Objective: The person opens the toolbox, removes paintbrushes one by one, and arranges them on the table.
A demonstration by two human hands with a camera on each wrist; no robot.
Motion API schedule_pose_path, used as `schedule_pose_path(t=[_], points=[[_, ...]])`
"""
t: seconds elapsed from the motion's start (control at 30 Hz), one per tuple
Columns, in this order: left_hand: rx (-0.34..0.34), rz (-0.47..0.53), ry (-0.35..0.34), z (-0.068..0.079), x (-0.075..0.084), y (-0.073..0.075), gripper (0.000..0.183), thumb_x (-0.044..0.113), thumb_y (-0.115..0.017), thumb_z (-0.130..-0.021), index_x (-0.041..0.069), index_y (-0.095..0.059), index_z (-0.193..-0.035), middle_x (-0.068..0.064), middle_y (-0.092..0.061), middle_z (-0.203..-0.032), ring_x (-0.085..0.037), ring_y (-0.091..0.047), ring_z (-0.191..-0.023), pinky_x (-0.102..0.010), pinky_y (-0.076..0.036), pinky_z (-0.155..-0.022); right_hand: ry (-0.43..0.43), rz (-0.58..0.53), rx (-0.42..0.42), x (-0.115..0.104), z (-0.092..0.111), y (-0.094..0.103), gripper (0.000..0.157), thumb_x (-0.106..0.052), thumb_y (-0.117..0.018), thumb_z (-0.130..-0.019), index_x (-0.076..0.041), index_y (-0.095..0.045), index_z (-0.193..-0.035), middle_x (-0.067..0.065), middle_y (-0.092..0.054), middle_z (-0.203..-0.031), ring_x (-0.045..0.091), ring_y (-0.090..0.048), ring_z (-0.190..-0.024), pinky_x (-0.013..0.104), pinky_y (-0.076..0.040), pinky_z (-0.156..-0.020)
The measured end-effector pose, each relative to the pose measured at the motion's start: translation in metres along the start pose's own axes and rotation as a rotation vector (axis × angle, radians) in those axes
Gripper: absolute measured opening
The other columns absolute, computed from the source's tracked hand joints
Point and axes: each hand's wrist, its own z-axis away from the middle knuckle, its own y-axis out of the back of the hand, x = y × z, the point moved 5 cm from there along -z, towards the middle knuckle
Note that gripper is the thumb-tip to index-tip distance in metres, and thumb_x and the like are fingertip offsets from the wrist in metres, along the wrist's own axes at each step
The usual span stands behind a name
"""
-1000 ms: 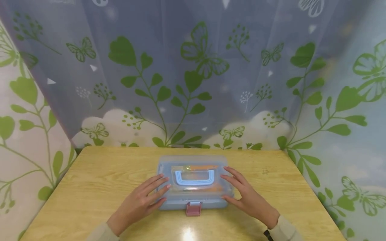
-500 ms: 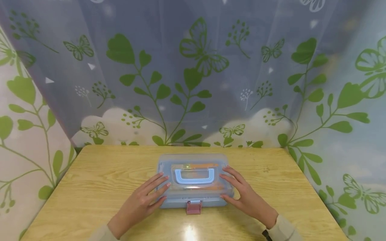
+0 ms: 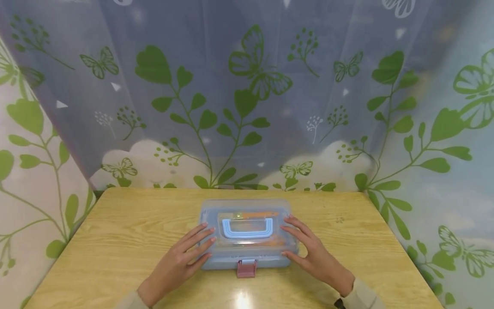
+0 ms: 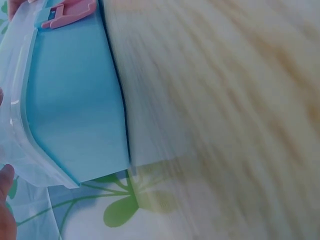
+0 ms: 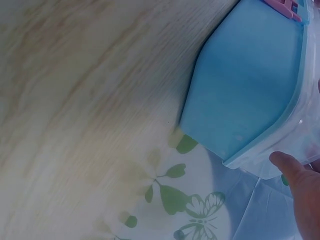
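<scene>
Blue plastic box [image 3: 247,252] with a translucent lid stood upright on the wooden table [image 3: 143,219]; all positions below were taken from the box. The table's far edge ran just behind it, parallel to its long side, with only a narrow strip of wood between. Both side edges lay well apart from the box, a wide stretch of grained tabletop on either hand. More wood lay in front, with a bright glare spot; the near edge was out of view.

Left hand [image 3: 179,256]: fingers spread, tips over the left end of the lid. Right hand [image 3: 318,254]: likewise spread, tips at the right end — the box lay between the two. Neither hand pinched anything; how firmly they pressed could not be told. Pale sleeves [image 3: 364,295] at both wrists.

Blue handle [image 3: 248,234] lay flat on the box's lid, within the gap between the hands. Pink latch [image 3: 247,269] jutted from the middle of the front edge — fastened or not, could not tell. Through the lid, behind the handle: an orange-handled brush [image 3: 259,215]. Beyond the box and the far edge hung a leaf-and-butterfly curtain [image 3: 278,128].
</scene>
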Motion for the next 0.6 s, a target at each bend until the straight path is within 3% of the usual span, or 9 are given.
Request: schedule_pose_path(t=[0.17,0.37,0.6], points=[[0.017,0.010,0.004,-0.0011,-0.0018,-0.0008,0.035,0.026,-0.054,-0.107,-0.001,-0.072,-0.122,-0.020,-0.065,-0.134,-0.037,-0.054,-0.135,-0.029,-0.036,-0.118,-0.012,-0.037,0.031,0.0012,-0.0006,0.0004,0.071,-0.009,-0.083,-0.084,-0.007,-0.051,-0.148,0.020,-0.045,-0.153,0.028,-0.035,-0.150,0.016,-0.030,-0.117],[0.038,0.031,0.005,-0.0026,-0.0020,-0.0032,0.035,0.024,-0.054,-0.107,-0.003,-0.071,-0.121,-0.020,-0.065,-0.132,-0.036,-0.052,-0.137,-0.030,-0.035,-0.118,-0.039,-0.080,0.051,0.0047,0.0023,-0.0007,0.085,-0.011,-0.091,-0.075,-0.009,-0.050,-0.149,0.020,-0.044,-0.154,0.019,-0.035,-0.150,0.016,-0.039,-0.111],[0.045,0.037,0.021,-0.0048,-0.0047,-0.0032,0.034,0.024,-0.055,-0.106,-0.002,-0.072,-0.121,-0.020,-0.065,-0.133,-0.037,-0.054,-0.135,-0.030,-0.036,-0.118,0.002,-0.072,0.072,0.0056,-0.0003,0.0009,0.091,-0.008,-0.095,-0.068,-0.005,-0.051,-0.147,0.020,-0.044,-0.153,0.019,-0.037,-0.149,0.015,-0.040,-0.110]])
